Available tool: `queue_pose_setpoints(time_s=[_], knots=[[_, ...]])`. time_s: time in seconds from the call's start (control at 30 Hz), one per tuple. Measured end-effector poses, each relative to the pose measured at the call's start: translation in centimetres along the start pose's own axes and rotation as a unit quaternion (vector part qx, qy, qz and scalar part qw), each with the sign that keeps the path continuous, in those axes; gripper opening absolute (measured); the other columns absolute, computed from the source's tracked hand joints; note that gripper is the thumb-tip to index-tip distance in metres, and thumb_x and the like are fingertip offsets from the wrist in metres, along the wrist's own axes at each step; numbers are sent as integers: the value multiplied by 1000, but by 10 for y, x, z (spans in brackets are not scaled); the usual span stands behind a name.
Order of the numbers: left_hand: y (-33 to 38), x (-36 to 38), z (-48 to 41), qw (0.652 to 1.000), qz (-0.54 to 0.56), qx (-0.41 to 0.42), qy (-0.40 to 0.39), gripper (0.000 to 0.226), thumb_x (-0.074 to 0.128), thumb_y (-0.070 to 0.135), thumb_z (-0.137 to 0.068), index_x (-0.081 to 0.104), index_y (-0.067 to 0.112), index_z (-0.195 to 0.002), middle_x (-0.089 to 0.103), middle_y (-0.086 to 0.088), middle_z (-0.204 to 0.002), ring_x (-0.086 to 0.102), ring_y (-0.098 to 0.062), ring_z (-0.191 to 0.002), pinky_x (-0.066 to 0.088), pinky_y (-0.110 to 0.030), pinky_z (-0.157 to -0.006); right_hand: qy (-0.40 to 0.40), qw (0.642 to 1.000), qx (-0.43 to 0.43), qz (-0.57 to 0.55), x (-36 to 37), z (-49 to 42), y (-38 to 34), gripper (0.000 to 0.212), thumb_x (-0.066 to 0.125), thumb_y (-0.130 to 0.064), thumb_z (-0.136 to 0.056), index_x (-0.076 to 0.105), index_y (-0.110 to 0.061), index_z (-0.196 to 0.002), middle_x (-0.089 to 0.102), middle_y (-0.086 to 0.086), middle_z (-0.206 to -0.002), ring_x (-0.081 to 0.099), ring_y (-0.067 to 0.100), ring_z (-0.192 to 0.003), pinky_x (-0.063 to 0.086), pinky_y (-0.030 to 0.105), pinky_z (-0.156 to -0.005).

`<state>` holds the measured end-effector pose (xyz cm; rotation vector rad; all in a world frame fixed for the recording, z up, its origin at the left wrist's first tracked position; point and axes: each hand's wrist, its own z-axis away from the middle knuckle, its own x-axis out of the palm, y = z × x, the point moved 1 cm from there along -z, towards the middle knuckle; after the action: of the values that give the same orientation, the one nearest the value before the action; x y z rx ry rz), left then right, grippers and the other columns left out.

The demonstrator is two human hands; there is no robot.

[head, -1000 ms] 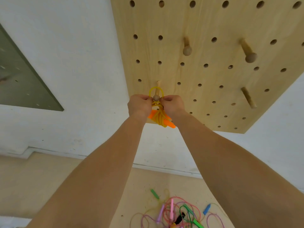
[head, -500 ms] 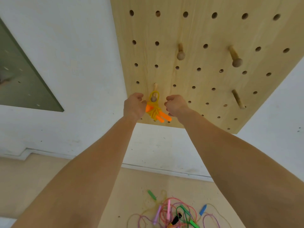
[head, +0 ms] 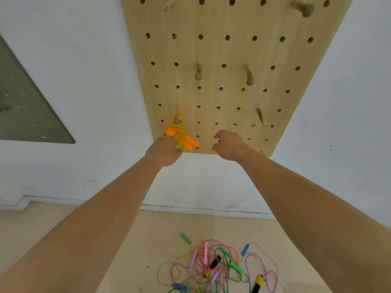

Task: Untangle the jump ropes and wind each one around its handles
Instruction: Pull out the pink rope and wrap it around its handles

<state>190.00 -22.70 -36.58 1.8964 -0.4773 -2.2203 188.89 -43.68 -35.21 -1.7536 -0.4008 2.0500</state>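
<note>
A wound jump rope [head: 181,136] with orange handles and yellow cord hangs by a loop from a wooden peg [head: 177,120] low on the left of the pegboard [head: 228,51]. Just below it is my left hand [head: 164,151], fingers loosely curled, its knuckles beside the bundle and nothing in its grip. My right hand [head: 229,144] hovers to the right of the bundle, apart from it, its curled fingers holding nothing. On the floor below lies a tangled pile of jump ropes [head: 213,267] with pink, green, purple, blue and black-and-yellow handles.
Several other wooden pegs [head: 198,74] stick out of the pegboard higher up and to the right. A grey-green panel [head: 23,111] hangs on the white wall at the left. A loose green handle [head: 186,238] lies at the pile's far edge.
Both hands let go of the orange rope's loop on the peg and drew back and down. The bundle now hangs by itself. The view tilted down, showing more of the floor pile.
</note>
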Motion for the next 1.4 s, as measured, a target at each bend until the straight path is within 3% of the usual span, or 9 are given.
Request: queue_pose_setpoints(time_s=[0.17, 0.27, 0.4, 0.87, 1.17, 1.4], knots=[[-6, 67, 5, 1000, -3, 14, 2, 45, 53, 36, -99, 51, 18, -140, 54, -4, -141, 53, -26, -127, 46, -40, -104, 14, 999, -17, 48, 52, 8, 44, 44, 49, -19, -97, 47, -11, -140, 56, 9, -134, 56, 30, -118, 48, 38, -92], [-19, 130, 1, 1000, -1, 17, -3, 44, 52, 35, -100, 48, 18, -141, 56, -5, -139, 55, -27, -122, 48, -41, -101, 7, 998, -22, 51, 104, 1, 79, 44, 49, -21, -97, 46, -11, -140, 54, 9, -136, 54, 29, -121, 48, 41, -97], [-45, 229, -6, 1000, -3, 14, -26, 41, 52, 34, -99, 50, 21, -138, 56, -1, -137, 55, -24, -121, 48, -40, -99, -8, 997, -28, 65, 186, -15, 129, 50, 48, -25, -98, 41, -14, -146, 49, 8, -143, 49, 29, -128, 46, 41, -100], [-142, 554, -14, 989, -50, 19, -136, 46, 54, 36, -98, 49, 18, -140, 52, -4, -142, 52, -24, -126, 45, -36, -102, -86, 987, -24, 131, 486, -37, 297, 47, 49, -26, -97, 45, -10, -141, 49, 12, -140, 51, 32, -124, 47, 44, -100], [-172, 597, 58, 990, -84, 15, -115, 45, 58, 38, -96, 55, 15, -135, 58, -6, -137, 54, -26, -123, 45, -32, -99, -87, 986, -61, 128, 548, 21, 320, 47, 51, -30, -97, 46, -8, -139, 50, 15, -140, 51, 35, -125, 46, 45, -101], [-180, 641, 123, 983, -96, 21, -152, 42, 58, 39, -96, 57, 16, -132, 58, -7, -135, 54, -26, -123, 45, -33, -98, -106, 989, -59, 84, 589, 86, 342, 50, 54, -29, -97, 46, -9, -142, 55, 14, -139, 51, 32, -127, 44, 40, -103]])
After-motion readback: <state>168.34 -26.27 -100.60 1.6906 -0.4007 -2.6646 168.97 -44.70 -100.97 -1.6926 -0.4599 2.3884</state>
